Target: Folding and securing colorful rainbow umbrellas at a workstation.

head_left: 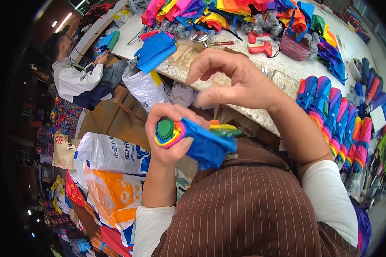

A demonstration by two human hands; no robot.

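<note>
My left hand [169, 124] is wrapped round a folding umbrella [206, 143], its rainbow cloth rolled up with a blue panel outermost. The umbrella's green ribbed end [165, 128] points to the left, beside my thumb. Above it, my right hand [231, 79] hangs in the air with curved fingers and the thumb apart, touching nothing. The fingertips of that hand are slightly blurred. Part of the umbrella's far side is hidden behind my left fingers.
Ahead is a worn white table [180, 64] with a metal pot [200, 40], a red glue gun [261, 48] and a pile of colourful umbrellas [227, 13]. Rolled umbrellas [330, 111] line the right. White sacks [111, 152] lie at left; a person [75, 70] sits beyond.
</note>
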